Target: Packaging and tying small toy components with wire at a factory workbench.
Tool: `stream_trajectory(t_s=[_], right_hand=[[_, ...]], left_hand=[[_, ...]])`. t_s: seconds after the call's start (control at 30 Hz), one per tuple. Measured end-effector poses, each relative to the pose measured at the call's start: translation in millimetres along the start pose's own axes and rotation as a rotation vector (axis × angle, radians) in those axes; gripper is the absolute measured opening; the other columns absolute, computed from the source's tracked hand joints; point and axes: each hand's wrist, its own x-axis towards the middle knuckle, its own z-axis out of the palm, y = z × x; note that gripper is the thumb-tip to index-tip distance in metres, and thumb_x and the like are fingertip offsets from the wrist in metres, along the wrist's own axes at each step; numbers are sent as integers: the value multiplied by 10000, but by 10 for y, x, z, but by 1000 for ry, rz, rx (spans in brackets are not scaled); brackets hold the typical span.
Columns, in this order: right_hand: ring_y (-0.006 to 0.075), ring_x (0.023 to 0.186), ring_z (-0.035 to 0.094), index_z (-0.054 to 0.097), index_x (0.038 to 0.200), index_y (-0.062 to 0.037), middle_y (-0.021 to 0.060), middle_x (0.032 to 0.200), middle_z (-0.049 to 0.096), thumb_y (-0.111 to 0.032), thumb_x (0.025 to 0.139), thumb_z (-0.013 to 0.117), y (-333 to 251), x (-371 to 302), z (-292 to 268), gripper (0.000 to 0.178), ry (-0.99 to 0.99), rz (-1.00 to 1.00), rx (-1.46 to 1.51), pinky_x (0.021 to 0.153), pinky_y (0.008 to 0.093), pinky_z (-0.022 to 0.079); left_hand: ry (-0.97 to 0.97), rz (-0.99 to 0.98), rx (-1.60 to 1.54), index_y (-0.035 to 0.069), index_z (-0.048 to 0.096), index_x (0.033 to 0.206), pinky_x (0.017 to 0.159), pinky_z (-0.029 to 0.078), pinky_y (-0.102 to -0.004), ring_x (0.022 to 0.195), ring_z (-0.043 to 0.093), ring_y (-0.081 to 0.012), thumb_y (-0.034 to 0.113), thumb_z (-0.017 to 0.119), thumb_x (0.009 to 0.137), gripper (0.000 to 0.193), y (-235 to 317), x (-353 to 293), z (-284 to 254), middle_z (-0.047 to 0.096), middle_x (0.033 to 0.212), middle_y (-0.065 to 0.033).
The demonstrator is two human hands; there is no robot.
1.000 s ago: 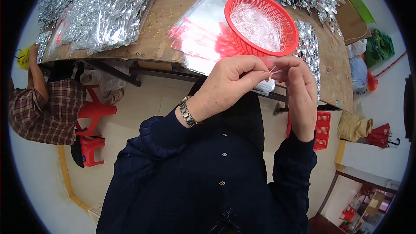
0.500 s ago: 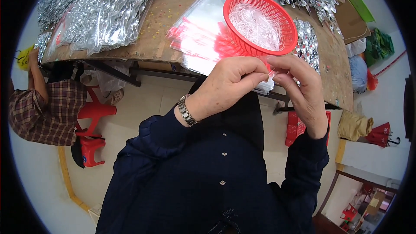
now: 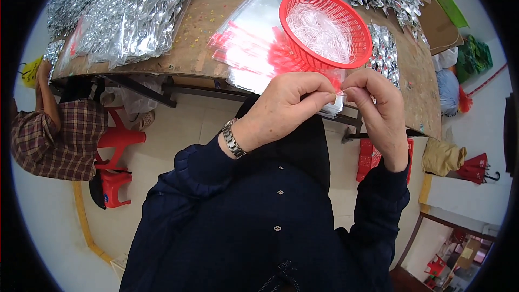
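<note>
Wooden table [image 3: 211, 16] beyond; fine thread [image 3: 340, 93] now visible between hands [image 3: 284, 104] [image 3: 383, 111].

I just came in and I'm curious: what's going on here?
A person's left hand and right hand pinch a thin thread, a short bit showing between them. Beyond them, a red basket of pale strings sits over plastic bags on the table. Silvery strips are heaped to the left. Another person is at far left.

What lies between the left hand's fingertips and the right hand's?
In the head view, a thin pale strand spans the narrow gap between the left hand and the right hand.
</note>
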Motion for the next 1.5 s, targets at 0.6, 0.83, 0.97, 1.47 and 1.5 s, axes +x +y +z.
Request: stream_trajectory(t_s=[0.6,0.83,0.97,1.47,1.5], right_hand=[[232,725,581,618,913,-6,107,860,610,-10,774,653,-17,-5,3,143,7,-192,-95,660,308,469],[168,685,558,570,814,12,72,757,581,-4,801,618,-76,-69,20,53,0,-42,-61,618,262,432],[98,685,553,586,820,0,50,777,615,-34,859,584,-114,-173,97,51,51,281,358,620,222,431],[84,669,438,506,902,-39,163,1092,615,-86,935,502,24,-376,503,57,315,187,1000,677,224,384],[84,669,438,506,902,-39,163,1092,615,-86,935,502,27,-382,509,57,315,187,1001,677,224,384]], left_hand=[[-13,4,-10,-13,634,919,648,422,-210,726,528,-55,84,575,892,117,11,-2,-11,610,796,-8],[29,56,-36,-11,637,919,617,405,-194,691,504,-36,73,580,892,105,-58,-3,-11,598,778,11],[23,-6,-72,-7,638,909,603,398,-187,667,493,-33,70,581,892,98,-57,-8,-19,591,771,14],[61,-40,-407,6,592,930,642,454,-203,682,550,-66,43,546,909,63,-396,-6,129,590,788,-14],[62,-36,-424,4,593,932,643,454,-203,681,550,-66,43,545,909,66,-412,-5,143,588,785,-11]])
